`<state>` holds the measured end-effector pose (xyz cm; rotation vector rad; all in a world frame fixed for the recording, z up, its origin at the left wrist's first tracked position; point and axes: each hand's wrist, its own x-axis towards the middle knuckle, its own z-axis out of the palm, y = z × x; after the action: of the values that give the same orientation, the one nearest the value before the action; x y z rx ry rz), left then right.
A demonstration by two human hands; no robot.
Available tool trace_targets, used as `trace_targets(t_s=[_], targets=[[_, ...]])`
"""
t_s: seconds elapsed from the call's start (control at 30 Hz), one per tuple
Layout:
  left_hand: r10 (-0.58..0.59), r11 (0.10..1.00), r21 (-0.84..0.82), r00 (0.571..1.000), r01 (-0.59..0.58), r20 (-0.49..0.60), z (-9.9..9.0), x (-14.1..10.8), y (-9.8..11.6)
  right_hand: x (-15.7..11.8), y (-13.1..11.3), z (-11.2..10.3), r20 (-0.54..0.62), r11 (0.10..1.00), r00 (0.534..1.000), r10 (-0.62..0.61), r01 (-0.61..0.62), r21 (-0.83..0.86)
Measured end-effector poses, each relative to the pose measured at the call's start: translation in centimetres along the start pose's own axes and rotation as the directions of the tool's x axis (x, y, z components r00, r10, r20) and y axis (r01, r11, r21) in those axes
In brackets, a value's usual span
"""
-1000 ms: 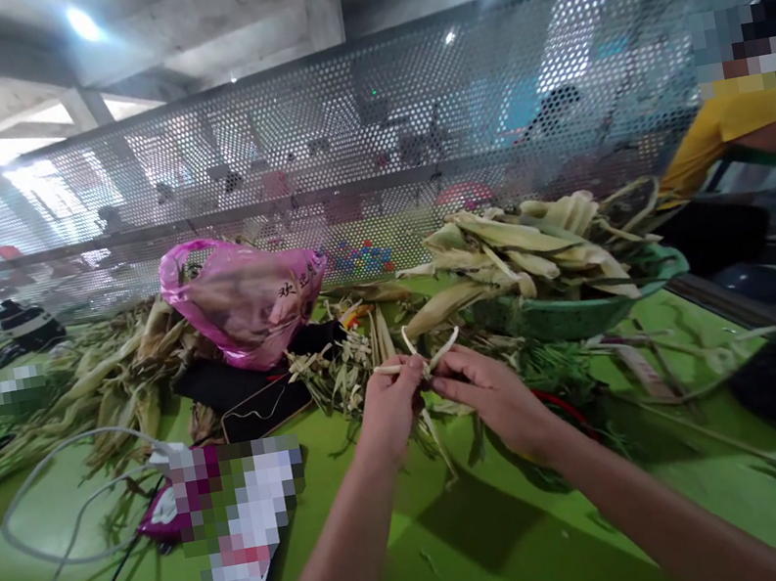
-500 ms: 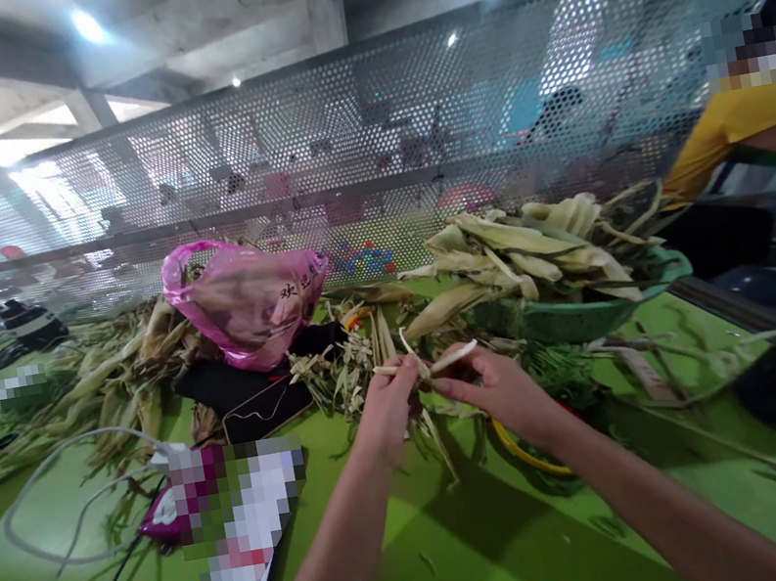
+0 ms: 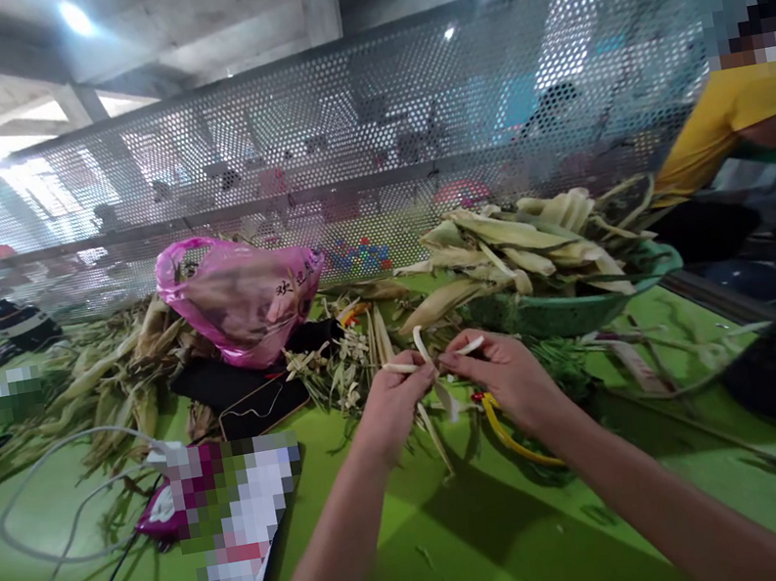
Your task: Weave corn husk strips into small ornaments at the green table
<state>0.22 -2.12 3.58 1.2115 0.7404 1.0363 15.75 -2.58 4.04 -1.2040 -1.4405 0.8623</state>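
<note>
Near the middle of the table, my left hand (image 3: 394, 410) pinches a bundle of pale corn husk strips (image 3: 445, 402), one curling upward and others hanging below the fingers. Close on its right, my right hand (image 3: 514, 377) is closed with thumb and fingertips together, and the white end of a husk strip (image 3: 470, 347) pokes out past its fingers. Whether that strip joins the left hand's bundle I cannot tell. Just behind my hands lies a heap of small cut husk pieces (image 3: 349, 376).
A green basin (image 3: 574, 313) piled with corn husks (image 3: 514, 244) stands behind on the right. Back left are a pink plastic bag (image 3: 245, 300) and more husks (image 3: 128, 384). A cabled phone (image 3: 252, 521) lies front left. A person in yellow (image 3: 731, 119) sits at far right.
My right hand has drawn slightly away from the left, widening the gap between the fingertips. A broad husk strip now hangs below that gap. The person's hand at far left has mostly left view.
</note>
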Motion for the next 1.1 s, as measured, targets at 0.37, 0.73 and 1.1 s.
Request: trace_targets(t_s=[0.37,0.73,1.1], targets=[[0.094,0.988,0.12,0.995,-0.098,0.043,0.1,0.4,-0.9,-0.2,-0.4,-0.3,0.071,0.994,0.997,0.042,-0.048,0.097],[0.061,0.976,0.198,0.985,-0.093,0.162,0.1,0.6,-1.7,-0.5,0.0,0.6,-0.001,0.989,0.999,0.049,-0.048,0.138],[0.029,0.999,0.022,0.999,-0.028,-0.024,0.1,0.7,-1.9,-0.1,-0.5,0.0,0.049,0.962,0.99,0.135,-0.143,0.232]])
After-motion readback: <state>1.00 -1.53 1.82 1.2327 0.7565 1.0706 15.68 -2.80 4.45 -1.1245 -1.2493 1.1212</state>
